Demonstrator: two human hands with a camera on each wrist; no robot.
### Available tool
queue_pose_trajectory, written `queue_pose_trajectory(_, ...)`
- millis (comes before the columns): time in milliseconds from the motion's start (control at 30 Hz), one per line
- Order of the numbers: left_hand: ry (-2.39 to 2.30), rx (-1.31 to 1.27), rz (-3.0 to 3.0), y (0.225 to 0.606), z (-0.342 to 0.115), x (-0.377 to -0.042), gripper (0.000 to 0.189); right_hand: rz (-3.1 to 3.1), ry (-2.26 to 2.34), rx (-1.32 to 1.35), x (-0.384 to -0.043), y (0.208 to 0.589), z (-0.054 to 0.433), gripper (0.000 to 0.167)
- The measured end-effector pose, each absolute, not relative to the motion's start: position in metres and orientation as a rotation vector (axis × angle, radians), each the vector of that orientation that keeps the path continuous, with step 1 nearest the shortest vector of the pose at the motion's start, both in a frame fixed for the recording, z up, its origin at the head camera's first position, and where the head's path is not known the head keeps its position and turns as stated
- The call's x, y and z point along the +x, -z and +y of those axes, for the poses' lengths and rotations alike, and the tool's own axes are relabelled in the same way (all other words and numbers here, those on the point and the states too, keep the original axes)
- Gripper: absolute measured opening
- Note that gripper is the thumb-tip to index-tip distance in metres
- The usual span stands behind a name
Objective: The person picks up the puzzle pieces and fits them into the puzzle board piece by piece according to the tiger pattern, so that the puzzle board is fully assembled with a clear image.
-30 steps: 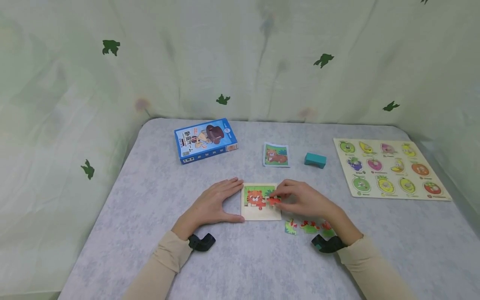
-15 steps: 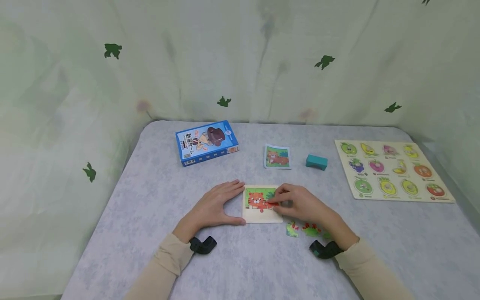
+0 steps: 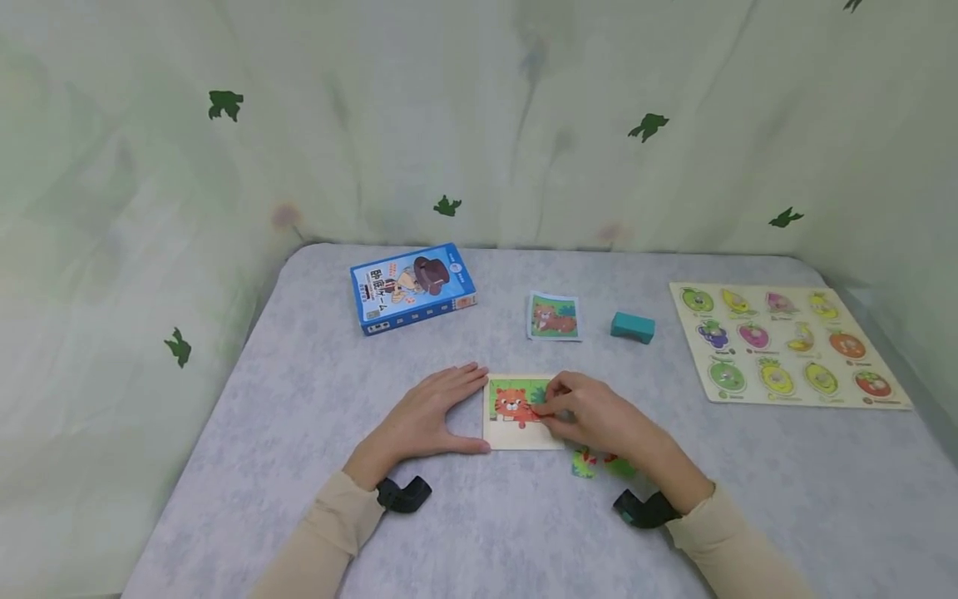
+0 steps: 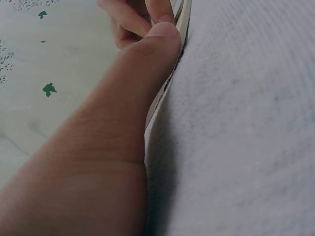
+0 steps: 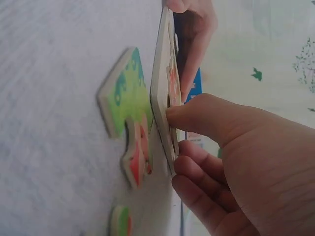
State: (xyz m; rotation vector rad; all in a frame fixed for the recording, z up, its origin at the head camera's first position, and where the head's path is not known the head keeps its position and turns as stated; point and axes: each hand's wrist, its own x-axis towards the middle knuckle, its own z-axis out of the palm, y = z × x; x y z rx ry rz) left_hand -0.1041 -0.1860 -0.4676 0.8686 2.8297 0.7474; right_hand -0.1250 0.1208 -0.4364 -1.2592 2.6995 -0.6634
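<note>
A small wooden puzzle tray (image 3: pixel 509 439) lies on the table, its upper part filled with pieces showing an orange tiger face (image 3: pixel 512 403) on green. Along the tray's left side rests my left hand (image 3: pixel 427 418), thumb at the near corner and straight fingers at the far one. My right hand (image 3: pixel 599 414) pinches a red-orange puzzle piece (image 3: pixel 538 412) against the tray's right half; the fingers partly hide it. Just below the tray's right corner lie loose puzzle pieces, one green and red (image 5: pixel 125 96), another (image 3: pixel 619 466) partly covered by my right wrist.
Behind the tray lie a tiger picture card (image 3: pixel 555 317) and a teal block (image 3: pixel 632 327). A blue game box (image 3: pixel 413 287) stands back left. A fruit puzzle board (image 3: pixel 793 345) lies at the right. Patterned cloth hangs behind the table.
My right hand has shifted slightly left and down over the tray, bringing the red-orange piece against the tiger face. My left hand keeps its place at the tray's left side.
</note>
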Motion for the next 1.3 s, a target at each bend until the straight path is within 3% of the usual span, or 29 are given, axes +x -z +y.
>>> queue_pose_trajectory(667, -0.739, 0.859, 2.822, 0.465, -0.191, -0.105, 0.104, 2.713, 0.583, -1.173, -0.121, 0.431, 0.113, 0.027)
queue_pose_trajectory(1000, -0.73, 0.861, 2.8, 0.47, -0.189, -0.1, 0.103, 2.737, 0.576, -1.181, -0.115, 0.44, 0.116, 0.022)
queue_pose_trajectory(1300, -0.736, 0.887, 2.824, 0.465, -0.186, -0.104, 0.102, 2.714, 0.522, -1.204, -0.116, 0.429, 0.123, 0.033)
